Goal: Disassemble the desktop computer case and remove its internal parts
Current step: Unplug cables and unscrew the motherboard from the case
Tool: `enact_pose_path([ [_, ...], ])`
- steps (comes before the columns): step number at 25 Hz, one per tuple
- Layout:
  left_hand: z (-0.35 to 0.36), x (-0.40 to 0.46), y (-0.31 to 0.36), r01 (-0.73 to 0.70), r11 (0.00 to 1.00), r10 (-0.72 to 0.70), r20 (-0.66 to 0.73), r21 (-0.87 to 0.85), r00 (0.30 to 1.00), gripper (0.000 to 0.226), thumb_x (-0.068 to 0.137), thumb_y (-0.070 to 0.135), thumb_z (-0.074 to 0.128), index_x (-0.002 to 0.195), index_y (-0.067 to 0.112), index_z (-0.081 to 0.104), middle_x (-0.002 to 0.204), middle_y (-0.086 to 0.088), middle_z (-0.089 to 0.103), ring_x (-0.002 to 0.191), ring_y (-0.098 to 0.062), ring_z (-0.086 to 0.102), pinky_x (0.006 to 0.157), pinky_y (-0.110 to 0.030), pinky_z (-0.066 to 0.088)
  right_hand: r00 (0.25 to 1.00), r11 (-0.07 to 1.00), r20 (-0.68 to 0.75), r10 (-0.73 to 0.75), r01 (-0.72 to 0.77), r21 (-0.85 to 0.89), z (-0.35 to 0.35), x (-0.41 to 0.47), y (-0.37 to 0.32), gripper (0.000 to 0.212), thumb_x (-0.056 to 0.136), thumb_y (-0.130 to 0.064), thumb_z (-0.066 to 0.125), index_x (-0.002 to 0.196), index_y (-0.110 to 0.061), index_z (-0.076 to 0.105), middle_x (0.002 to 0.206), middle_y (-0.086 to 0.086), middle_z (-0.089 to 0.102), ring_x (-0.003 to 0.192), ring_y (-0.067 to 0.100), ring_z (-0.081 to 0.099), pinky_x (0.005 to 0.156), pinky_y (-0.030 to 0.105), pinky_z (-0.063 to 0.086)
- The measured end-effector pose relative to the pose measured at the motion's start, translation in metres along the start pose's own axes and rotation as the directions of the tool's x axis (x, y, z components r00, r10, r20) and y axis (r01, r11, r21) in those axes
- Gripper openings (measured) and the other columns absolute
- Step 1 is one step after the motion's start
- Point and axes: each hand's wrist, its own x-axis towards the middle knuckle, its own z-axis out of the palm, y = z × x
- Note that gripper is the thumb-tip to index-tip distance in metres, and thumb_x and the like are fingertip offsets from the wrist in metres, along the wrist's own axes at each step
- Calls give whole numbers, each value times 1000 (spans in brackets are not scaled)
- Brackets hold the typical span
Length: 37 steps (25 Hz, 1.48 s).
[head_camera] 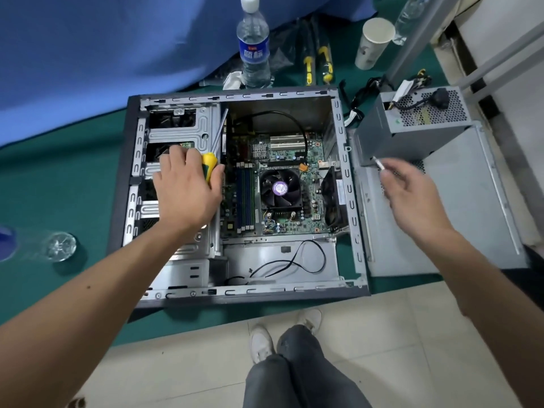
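Open grey metal desktop computer case (350,184) lies flat on the green worktop (59,187). Left hand (185,187) grips a yellow-and-green-handled screwdriver (209,169) over the drive cage; right hand (412,189) pinches a small silver screw (378,164) above the loose side panel (459,225).

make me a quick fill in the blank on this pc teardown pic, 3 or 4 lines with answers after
1. The left hand grips a screwdriver with a ____ and green handle.
2. The power supply sits ____ the case, on the removed side panel.
3. The right hand pinches a small ____ part.
4. The CPU fan is still mounted on the ____.

Missing words: yellow; outside; metal; motherboard
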Motion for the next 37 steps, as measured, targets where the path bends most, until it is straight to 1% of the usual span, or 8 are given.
enact_pose_path([
  [3, 0, 0, -1, -23, 1000, 23, -6, -13, 1000, 41, 98, 43, 47, 102, 3, 50, 115, -21, 46, 102, -36, 41, 83, -47, 33, 972, 973, 76, -224, 228, -43, -2, -16, -32, 37, 103, -26, 43, 137, -41, 47, 83, -17, 59, 58, -7, 50, 53, 13, 43],
  [6, 0, 1, -2, -29, 999, 29, -3, -30, 1000, 41, 98, 43, 46, 103, 3, 50, 118, -20, 45, 106, -36, 41, 87, -48, 33, 881, 910, 328, -341, 397, -121, 29, -26, -58, 41, 105, -23, 38, 144, -35, 43, 64, -14, 57, 40, 1, 44, 36, 14, 34],
  [10, 3, 1, -4, -35, 998, 35, -8, -44, 999, 43, 98, 44, 46, 105, 2, 50, 120, -21, 45, 108, -37, 40, 89, -49, 33, 742, 826, 543, -393, 545, -146, 77, -19, -67, 40, 105, -21, 37, 144, -27, 45, 89, -22, 61, 44, -6, 49, 43, 9, 39],
  [12, 4, 1, -4, -38, 998, 37, -15, -55, 999, 42, 98, 43, 47, 106, 2, 50, 121, -21, 45, 110, -37, 40, 90, -49, 33, 637, 734, 673, -376, 648, -204, 103, -14, -69, 40, 104, -20, 37, 143, -25, 47, 118, -9, 64, 69, -13, 58, 68, 11, 48],
  [14, 5, 0, -4, -45, 998, 44, -30, -54, 999, 41, 98, 43, 47, 105, 3, 50, 121, -21, 45, 108, -37, 41, 89, -50, 33, 548, 632, 763, -342, 735, -245, 132, -9, -69, 34, 102, -18, 40, 132, -22, 54, 125, 5, 64, 103, 15, 64, 88, 34, 52],
  [18, 7, 2, -5, -66, 998, 65, -62, -22, 996, 41, 98, 43, 46, 103, 2, 49, 118, -22, 46, 104, -39, 42, 85, -52, 35, 456, 333, 807, -376, 879, -342, 176, -2, -74, 12, 90, -6, 48, 79, -12, 48, 78, 6, 53, 74, 30, 56, 58, 33, 38],
  [23, 8, 3, -6, -107, 994, 106, -80, -8, 991, 39, 98, 41, 47, 100, 2, 49, 117, -23, 46, 103, -40, 42, 80, -51, 35, 332, 40, 864, -380, 938, -343, 199, 2, -71, 14, 89, -4, 49, 90, -12, 60, 102, 8, 68, 88, 31, 63, 61, 33, 39],
  [37, 9, 3, -8, -121, 992, 118, -73, -40, 990, 40, 98, 41, 47, 104, 1, 50, 119, -24, 45, 105, -41, 42, 85, -50, 35, 373, 120, 890, -264, 928, -353, 217, -1, -91, 26, 96, -7, 45, 117, -6, 61, 123, 10, 63, 107, 26, 61, 75, 30, 46],
])
